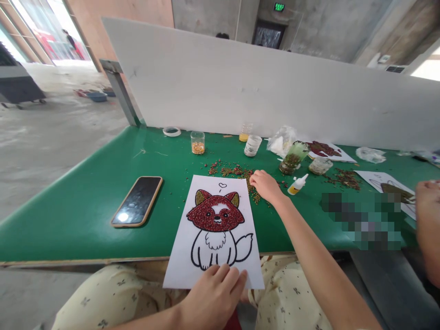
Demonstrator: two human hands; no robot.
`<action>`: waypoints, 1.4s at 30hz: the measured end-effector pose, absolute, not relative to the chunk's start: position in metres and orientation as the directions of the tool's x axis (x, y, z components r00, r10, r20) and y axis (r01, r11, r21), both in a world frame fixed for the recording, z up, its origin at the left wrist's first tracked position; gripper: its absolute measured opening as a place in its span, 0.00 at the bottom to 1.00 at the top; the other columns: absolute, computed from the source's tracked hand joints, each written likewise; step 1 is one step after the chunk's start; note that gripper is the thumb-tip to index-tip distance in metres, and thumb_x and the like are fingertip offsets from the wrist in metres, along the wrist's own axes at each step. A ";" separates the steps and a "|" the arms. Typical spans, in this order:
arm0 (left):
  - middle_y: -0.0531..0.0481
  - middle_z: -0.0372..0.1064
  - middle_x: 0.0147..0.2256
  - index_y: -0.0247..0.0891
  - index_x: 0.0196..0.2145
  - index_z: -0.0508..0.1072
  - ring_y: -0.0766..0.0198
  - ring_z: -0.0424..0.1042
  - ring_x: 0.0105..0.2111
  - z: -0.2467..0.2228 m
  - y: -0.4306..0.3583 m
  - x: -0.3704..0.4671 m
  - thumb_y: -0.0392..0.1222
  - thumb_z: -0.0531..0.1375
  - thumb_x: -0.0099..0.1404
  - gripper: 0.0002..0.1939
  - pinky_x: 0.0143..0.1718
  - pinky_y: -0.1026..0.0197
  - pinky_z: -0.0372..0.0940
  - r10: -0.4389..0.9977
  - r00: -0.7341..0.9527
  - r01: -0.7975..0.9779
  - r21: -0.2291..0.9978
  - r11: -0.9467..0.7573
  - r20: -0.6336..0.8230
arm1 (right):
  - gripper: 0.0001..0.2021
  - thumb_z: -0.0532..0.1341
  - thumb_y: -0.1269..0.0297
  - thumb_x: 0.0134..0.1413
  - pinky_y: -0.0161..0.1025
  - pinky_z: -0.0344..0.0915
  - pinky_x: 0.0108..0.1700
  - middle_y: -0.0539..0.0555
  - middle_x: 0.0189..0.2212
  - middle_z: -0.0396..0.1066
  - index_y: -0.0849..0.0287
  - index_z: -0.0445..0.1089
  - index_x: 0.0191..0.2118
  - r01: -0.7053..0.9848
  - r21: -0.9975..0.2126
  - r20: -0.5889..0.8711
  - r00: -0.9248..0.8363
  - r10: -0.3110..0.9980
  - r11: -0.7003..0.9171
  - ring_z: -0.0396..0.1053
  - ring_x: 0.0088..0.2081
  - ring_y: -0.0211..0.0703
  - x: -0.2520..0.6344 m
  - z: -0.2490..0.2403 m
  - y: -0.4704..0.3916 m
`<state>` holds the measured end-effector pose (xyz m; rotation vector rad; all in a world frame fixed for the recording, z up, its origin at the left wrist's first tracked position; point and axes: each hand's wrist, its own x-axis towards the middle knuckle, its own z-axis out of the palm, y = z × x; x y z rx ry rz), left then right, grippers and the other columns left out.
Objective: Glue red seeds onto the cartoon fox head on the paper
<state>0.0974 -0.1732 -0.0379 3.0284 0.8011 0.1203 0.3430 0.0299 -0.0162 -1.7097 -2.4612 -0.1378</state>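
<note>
A white sheet with a fox drawing (213,247) lies in front of me, its lower end past the table edge. Dark red beans cover the fox's head and green ones fill its inner ears; the body is bare outline. My left hand (218,293) grips the sheet's lower edge, fingers on top and the thumb hidden. Beyond the sheet's upper right corner, my right hand (266,186) has its fingers curled together at a scatter of red and green beans (237,171). What its fingertips pinch, if anything, is hidden. A small white glue bottle (297,185) stands right of that hand.
A phone (138,201) lies at left on the green table (85,197). Along the back are a tape roll (172,131), a cup of yellow kernels (198,143), a tipped green jar (294,158) and a white partition (240,87). Another person's hand (428,201) is at right.
</note>
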 end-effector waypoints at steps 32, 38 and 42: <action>0.47 0.65 0.36 0.30 0.52 0.62 0.62 0.63 0.31 -0.037 -0.173 0.097 0.41 0.51 0.66 0.19 0.27 0.59 0.57 0.482 0.852 0.486 0.034 -0.873 0.206 | 0.05 0.53 0.68 0.54 0.44 0.59 0.43 0.55 0.32 0.64 0.57 0.63 0.29 0.856 -0.416 0.284 -0.200 0.938 0.309 0.62 0.39 0.47 0.329 -0.023 0.001; 0.47 0.65 0.37 0.30 0.52 0.61 0.62 0.64 0.32 -0.040 -0.174 0.098 0.41 0.51 0.66 0.19 0.27 0.59 0.57 0.483 0.854 0.487 0.033 -0.873 0.192 | 0.08 0.55 0.62 0.49 0.41 0.59 0.35 0.53 0.29 0.64 0.58 0.65 0.25 0.802 -0.586 0.189 -0.001 0.982 0.114 0.62 0.30 0.42 0.354 -0.029 0.011; 0.46 0.65 0.37 0.29 0.53 0.61 0.62 0.64 0.32 -0.041 -0.174 0.098 0.42 0.51 0.66 0.20 0.28 0.59 0.57 0.483 0.858 0.486 0.029 -0.874 0.176 | 0.09 0.56 0.59 0.47 0.40 0.59 0.33 0.52 0.27 0.64 0.58 0.66 0.25 0.764 -0.642 0.164 0.059 0.985 0.061 0.62 0.28 0.42 0.359 -0.026 0.012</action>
